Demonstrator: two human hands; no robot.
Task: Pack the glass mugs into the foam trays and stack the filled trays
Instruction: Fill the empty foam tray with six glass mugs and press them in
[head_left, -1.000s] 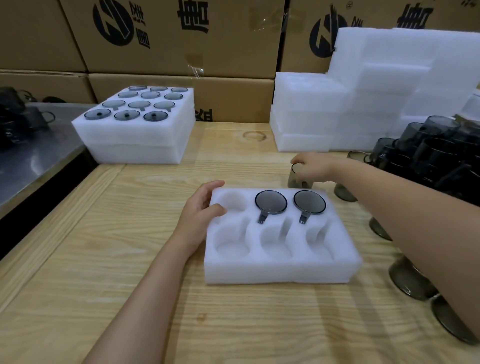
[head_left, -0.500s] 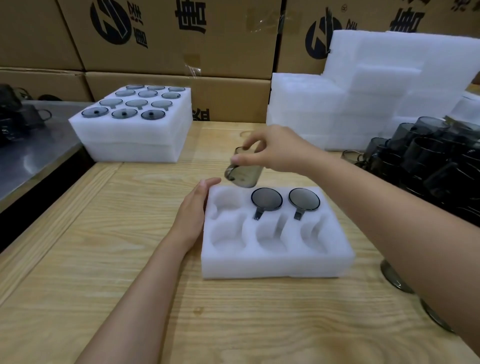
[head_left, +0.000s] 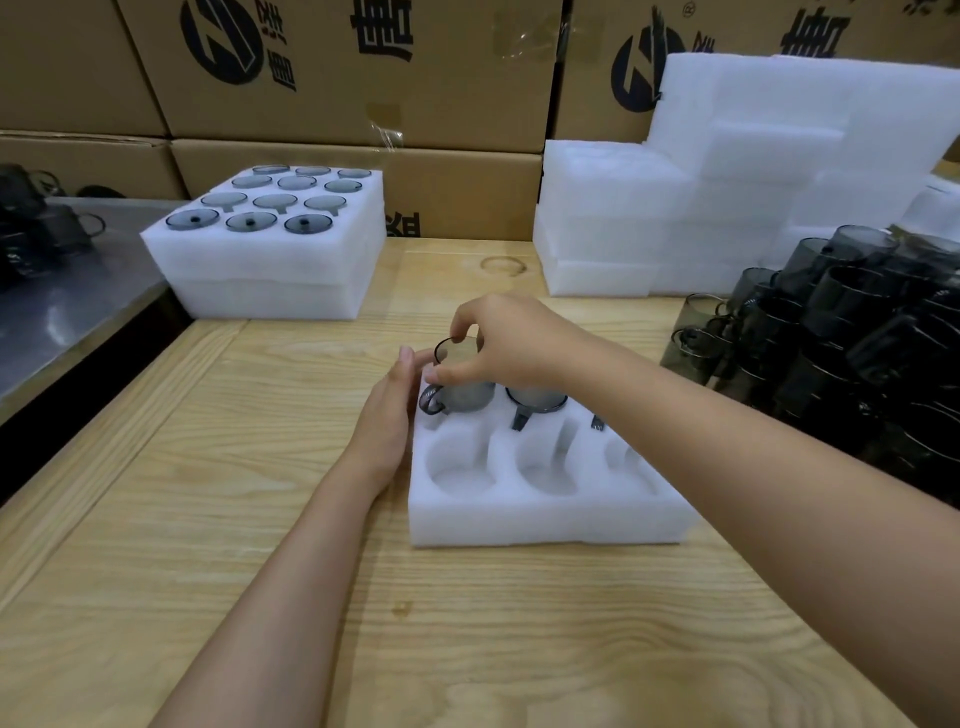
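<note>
A white foam tray (head_left: 540, 514) lies on the wooden table in front of me. My right hand (head_left: 511, 345) pinches the rim of a smoky grey glass mug (head_left: 460, 387) over the tray's back left pocket, handle pointing left. A second mug (head_left: 535, 400) sits in the back middle pocket; a third is hidden behind my right forearm, only its handle (head_left: 597, 423) showing. My left hand (head_left: 387, 415) rests flat against the tray's left side, fingers straight. The three front pockets hold nothing.
A stack of filled foam trays (head_left: 270, 260) stands at the back left. Foam trays (head_left: 727, 182) are piled at the back right. Several loose grey mugs (head_left: 841, 332) crowd the right side. Cardboard boxes (head_left: 363, 78) line the back; a metal surface (head_left: 57, 312) borders the left.
My right hand picked up a mug beside the tray, carried it left and brought it down over the back left pocket. My left hand stayed against the tray's left side.
</note>
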